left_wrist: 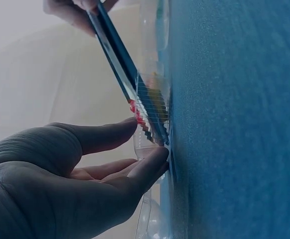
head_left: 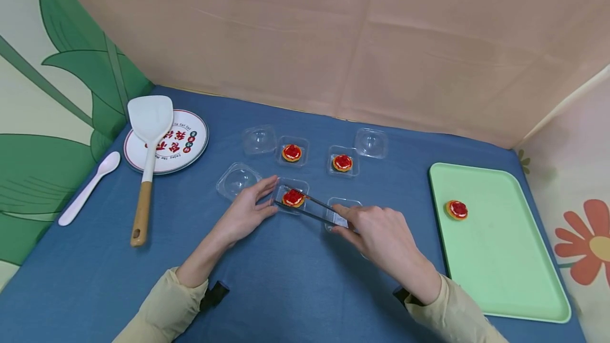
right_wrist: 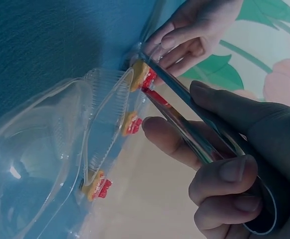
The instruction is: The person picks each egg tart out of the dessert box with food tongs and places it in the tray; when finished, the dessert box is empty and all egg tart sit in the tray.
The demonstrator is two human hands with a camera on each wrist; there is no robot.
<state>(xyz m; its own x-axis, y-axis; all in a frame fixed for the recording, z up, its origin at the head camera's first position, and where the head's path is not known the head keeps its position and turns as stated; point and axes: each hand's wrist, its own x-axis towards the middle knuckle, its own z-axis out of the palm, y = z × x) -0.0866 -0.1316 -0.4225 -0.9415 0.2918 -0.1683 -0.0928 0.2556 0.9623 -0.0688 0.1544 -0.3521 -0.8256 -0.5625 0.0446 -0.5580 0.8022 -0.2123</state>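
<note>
My right hand [head_left: 381,232] grips metal tongs [right_wrist: 177,124], whose tips straddle a red-topped tart [head_left: 293,198]. That tart sits in the near-left clear plastic box [head_left: 300,181]. At the box's left side is my left hand [head_left: 245,210], its thumb and fingertips holding the rim, as the left wrist view shows. The box's open lid [head_left: 236,180] lies beyond the left fingers. Behind, two more open boxes each hold a tart, one at left [head_left: 292,153] and one at right [head_left: 342,163]. Partly hidden under the right hand and tongs is another clear box [head_left: 345,203].
A green tray [head_left: 505,258] at right carries one tart [head_left: 456,209]. On the left, a white spatula with a wooden handle [head_left: 141,216] lies across stacked plates [head_left: 190,142], beside a white spoon [head_left: 88,189]. Open lids [head_left: 259,140] lie toward the back.
</note>
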